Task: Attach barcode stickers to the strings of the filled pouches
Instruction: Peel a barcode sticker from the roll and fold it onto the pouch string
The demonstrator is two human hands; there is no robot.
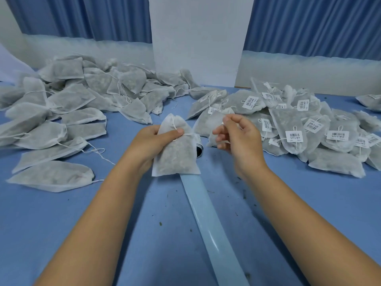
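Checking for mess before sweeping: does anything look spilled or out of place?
Yes: dark crumbs lie scattered on the blue table beside the pale strip, likely filling spilled from pouches.

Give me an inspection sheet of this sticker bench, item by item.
Surface: blue table.
Job's things: held pouch, no sticker visible on its string; unlabelled pile on the left; labelled pile on the right; label roll, its liner strip trailing toward the person.
Clutter: dark crumbs.
Grippers: left hand grips the held pouch, thumb on the string; right hand curled, blurred, pinch unclear.
Cables: nothing seen.
Surroundings: white pillar, blue curtains.
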